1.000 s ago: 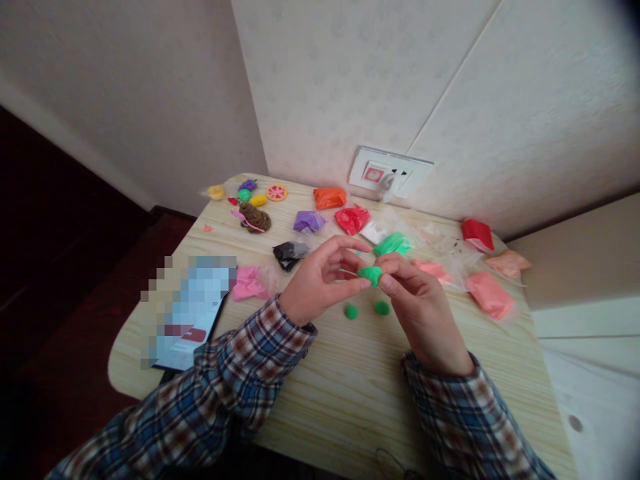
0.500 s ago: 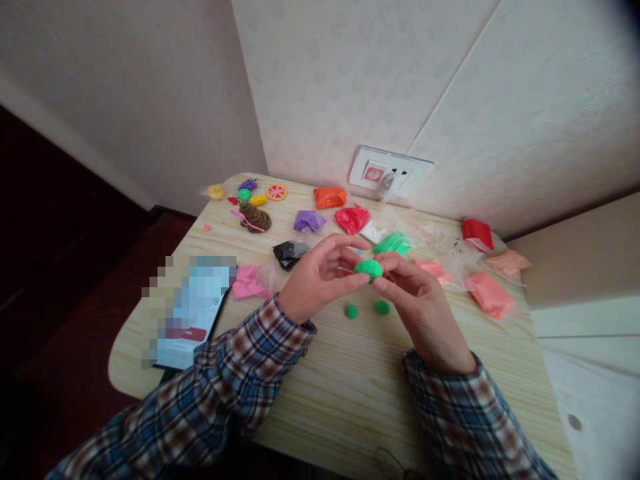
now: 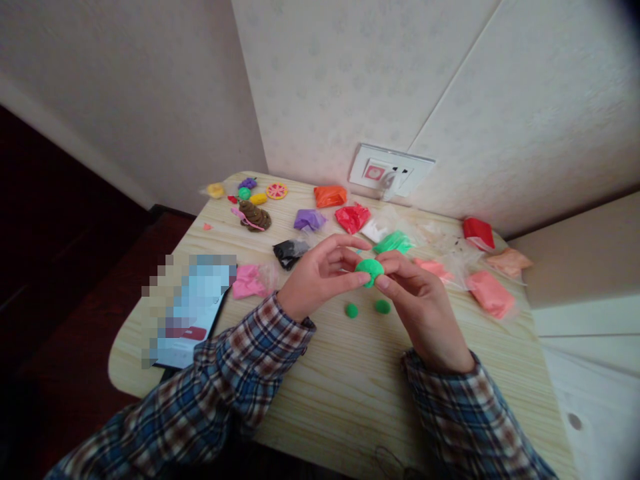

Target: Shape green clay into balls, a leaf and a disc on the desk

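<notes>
A rounded lump of green modelling clay [image 3: 370, 271] is pinched between both hands above the table. My left hand [image 3: 323, 277] grips its left side, thumb in front and fingers curled behind. On its right side, the thumb and fingertips of my right hand [image 3: 423, 300] press against it. Below the hands, a small green clay ball [image 3: 351, 311] and a slightly flattened green clay piece [image 3: 383, 307] lie on the wooden table [image 3: 330, 387]. Just behind the hands is a bag of green clay [image 3: 394, 242].
Several clay bags, among them purple [image 3: 309, 219], red [image 3: 353, 217], black [image 3: 290, 252] and pink [image 3: 250, 281], surround the hands. Small clay figures, including a brown coil [image 3: 255, 216], sit at back left. A phone [image 3: 195, 313] lies left; a wall socket [image 3: 391, 172] is behind.
The green clay lump has turned between my fingers and shows a rounder, taller outline. Both hands hold nearly the same place; the pieces on the table have not moved.
</notes>
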Demonstrator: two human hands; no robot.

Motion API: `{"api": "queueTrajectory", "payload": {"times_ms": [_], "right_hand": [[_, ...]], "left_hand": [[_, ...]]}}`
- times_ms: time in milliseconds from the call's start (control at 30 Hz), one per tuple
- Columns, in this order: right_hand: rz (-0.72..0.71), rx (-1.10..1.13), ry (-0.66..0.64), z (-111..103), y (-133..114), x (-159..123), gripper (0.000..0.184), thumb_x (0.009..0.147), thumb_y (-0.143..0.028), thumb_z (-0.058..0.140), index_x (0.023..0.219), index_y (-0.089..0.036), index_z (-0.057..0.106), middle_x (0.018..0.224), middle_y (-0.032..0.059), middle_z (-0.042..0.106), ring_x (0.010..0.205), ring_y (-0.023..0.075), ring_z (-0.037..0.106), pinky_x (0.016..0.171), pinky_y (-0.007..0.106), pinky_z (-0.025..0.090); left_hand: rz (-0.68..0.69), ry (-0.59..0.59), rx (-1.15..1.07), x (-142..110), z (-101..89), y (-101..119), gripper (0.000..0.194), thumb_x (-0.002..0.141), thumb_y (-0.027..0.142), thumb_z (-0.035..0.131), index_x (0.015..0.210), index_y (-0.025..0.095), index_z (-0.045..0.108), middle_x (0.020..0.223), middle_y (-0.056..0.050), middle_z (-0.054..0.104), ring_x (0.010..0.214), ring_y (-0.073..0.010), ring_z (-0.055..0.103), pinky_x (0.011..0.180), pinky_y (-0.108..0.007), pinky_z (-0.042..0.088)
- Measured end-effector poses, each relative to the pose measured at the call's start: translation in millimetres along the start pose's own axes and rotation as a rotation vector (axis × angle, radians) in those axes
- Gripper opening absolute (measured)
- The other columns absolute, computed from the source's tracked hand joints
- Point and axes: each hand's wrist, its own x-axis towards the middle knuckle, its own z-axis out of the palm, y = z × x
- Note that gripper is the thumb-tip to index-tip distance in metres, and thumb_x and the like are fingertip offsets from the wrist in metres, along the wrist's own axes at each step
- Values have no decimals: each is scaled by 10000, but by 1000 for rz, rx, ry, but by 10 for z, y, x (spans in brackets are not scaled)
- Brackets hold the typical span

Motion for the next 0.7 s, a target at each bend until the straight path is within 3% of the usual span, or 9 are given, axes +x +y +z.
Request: {"api": "queueTrajectory", "payload": {"times_ms": [233, 567, 700], "right_hand": [[20, -11, -14, -85, -11, 12, 162, 806, -389, 635, 842, -234, 664, 878, 14, 605, 894, 183, 555, 822, 334, 423], [30, 73, 18, 1, 14, -18, 47, 822, -286, 634, 802, -246, 649, 863, -11, 557, 888, 153, 519, 848, 300, 383], [47, 94, -41, -10, -9, -26, 65, 842, -294, 612, 815, -252, 653, 894, -5, 565, 935, 166, 517, 887, 309, 365]], "left_hand": [[11, 4, 44, 1, 2, 22, 328, 679, 164, 720, 977, 179, 585, 792, 11, 630, 787, -123, 605, 750, -253, 455], [24, -58, -60, 18, -26, -26, 362, 668, 120, 724, 995, 180, 578, 811, 14, 617, 805, -111, 594, 746, -239, 456], [26, -71, -68, 23, -39, -43, 364, 674, 125, 723, 1004, 174, 578, 799, 14, 608, 802, -114, 590, 750, -249, 455]]}}
